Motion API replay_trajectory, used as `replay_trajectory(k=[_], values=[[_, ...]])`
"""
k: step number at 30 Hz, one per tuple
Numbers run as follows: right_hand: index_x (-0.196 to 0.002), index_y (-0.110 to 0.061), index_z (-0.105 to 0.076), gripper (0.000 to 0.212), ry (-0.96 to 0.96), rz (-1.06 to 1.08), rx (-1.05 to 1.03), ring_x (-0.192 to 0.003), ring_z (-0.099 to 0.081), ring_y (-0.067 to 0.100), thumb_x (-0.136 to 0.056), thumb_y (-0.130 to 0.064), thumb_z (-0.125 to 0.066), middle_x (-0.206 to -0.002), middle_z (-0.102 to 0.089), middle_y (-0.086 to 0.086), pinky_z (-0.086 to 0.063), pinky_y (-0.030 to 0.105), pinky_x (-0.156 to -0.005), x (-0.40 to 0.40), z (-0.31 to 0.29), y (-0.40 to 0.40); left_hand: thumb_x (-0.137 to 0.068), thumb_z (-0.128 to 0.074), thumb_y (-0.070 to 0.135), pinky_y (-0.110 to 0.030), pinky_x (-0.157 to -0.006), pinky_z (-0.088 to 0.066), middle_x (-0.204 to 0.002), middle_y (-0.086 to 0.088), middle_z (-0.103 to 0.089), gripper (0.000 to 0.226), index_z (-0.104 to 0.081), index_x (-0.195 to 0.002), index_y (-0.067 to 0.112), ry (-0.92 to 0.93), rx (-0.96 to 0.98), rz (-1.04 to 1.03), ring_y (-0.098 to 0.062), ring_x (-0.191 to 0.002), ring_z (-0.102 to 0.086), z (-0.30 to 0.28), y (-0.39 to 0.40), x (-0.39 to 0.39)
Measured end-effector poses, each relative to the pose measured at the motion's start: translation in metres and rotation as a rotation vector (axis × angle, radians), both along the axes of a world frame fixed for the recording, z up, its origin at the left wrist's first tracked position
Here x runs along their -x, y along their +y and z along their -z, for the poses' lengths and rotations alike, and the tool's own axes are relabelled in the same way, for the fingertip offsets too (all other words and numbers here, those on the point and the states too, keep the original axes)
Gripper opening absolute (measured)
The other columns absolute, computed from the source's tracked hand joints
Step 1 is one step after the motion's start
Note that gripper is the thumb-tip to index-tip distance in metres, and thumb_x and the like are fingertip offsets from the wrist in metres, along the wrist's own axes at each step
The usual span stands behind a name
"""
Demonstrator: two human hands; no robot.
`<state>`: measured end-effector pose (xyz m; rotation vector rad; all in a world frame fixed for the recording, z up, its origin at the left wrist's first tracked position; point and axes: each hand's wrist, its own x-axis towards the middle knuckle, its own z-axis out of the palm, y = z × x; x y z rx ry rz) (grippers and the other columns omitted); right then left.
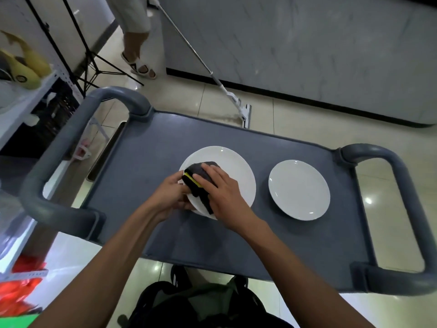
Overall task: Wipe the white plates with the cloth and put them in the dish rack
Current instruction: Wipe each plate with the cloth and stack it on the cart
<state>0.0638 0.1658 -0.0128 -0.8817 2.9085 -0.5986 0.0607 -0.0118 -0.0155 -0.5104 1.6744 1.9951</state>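
Observation:
Two white plates lie on the grey cart top [236,233]. The left plate [234,171] has a dark cloth with a yellow stripe [199,181] on it. My right hand [220,192] presses flat on the cloth, fingers straight and spread. My left hand [170,195] grips the plate's near-left rim, thumb on top. The right plate [299,190] lies bare, apart from both hands. No dish rack shows in this view.
The cart has thick grey handles at the left [59,143] and right [402,185]. Beyond it a person's sandalled feet [139,65] stand by a mop [227,91]. A shelf [21,91] stands at the left, a dark bag [201,304] below me.

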Motion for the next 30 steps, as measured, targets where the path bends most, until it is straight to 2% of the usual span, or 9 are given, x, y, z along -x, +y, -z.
replay_trajectory(k=[4,10,15,20,23,30], values=[[-0.149,-0.028,-0.042,0.072,0.08,0.004,-0.03,-0.145,-0.032,0.034,-0.084,-0.002,-0.059,-0.159,-0.033,0.009,-0.043,0.049,-0.099,0.008,0.002,-0.002,-0.089,-0.05,-0.014,-0.043,-0.062,-0.06,-0.098,-0.018,-0.074,0.039,-0.069,-0.112,0.012,0.025,-0.006,0.003,-0.034,-0.081,-0.073,-0.002,-0.001,0.002],[-0.15,-0.033,-0.037,0.075,0.175,0.066,-0.074,-0.145,-0.03,0.032,-0.086,-0.012,-0.067,-0.159,-0.031,0.007,-0.042,0.048,-0.098,0.02,-0.004,0.001,-0.085,-0.053,-0.02,-0.039,-0.051,-0.058,-0.092,-0.017,-0.074,0.04,-0.071,-0.108,0.008,0.084,-0.033,-0.012,-0.034,-0.071,-0.073,-0.007,0.005,0.003],[-0.152,-0.035,-0.033,0.065,0.223,0.173,-0.112,-0.147,-0.023,0.031,-0.094,-0.019,-0.058,-0.161,-0.025,0.005,-0.036,0.048,-0.104,0.036,-0.02,0.008,-0.083,-0.056,-0.019,-0.035,-0.052,-0.058,-0.09,-0.017,-0.076,0.042,-0.072,-0.11,0.009,0.122,-0.043,-0.039,-0.034,-0.071,-0.073,-0.012,0.01,0.005],[-0.152,-0.034,-0.032,0.067,0.258,0.287,-0.138,-0.147,-0.021,0.034,-0.094,-0.009,-0.054,-0.162,-0.023,0.005,-0.034,0.051,-0.109,0.051,-0.041,0.025,-0.081,-0.057,-0.018,-0.036,-0.054,-0.059,-0.092,-0.017,-0.076,0.045,-0.072,-0.114,0.01,0.174,-0.083,-0.056,-0.033,-0.073,-0.073,-0.016,0.014,0.009],[-0.152,-0.032,-0.034,0.067,0.259,0.349,-0.139,-0.147,-0.021,0.034,-0.093,-0.006,-0.05,-0.162,-0.024,0.007,-0.037,0.052,-0.108,0.055,-0.053,0.04,-0.081,-0.059,-0.017,-0.039,-0.057,-0.059,-0.094,-0.016,-0.076,0.046,-0.072,-0.114,0.012,0.192,-0.095,-0.088,-0.032,-0.076,-0.073,-0.018,0.017,0.01],[-0.149,-0.03,-0.041,0.065,0.286,0.445,-0.129,-0.144,-0.026,0.034,-0.091,-0.003,-0.053,-0.16,-0.027,0.007,-0.039,0.053,-0.104,0.049,-0.066,0.06,-0.082,-0.059,-0.017,-0.042,-0.06,-0.06,-0.097,-0.017,-0.076,0.047,-0.071,-0.117,0.013,0.214,-0.139,-0.123,-0.034,-0.077,-0.072,-0.025,0.028,0.018]])
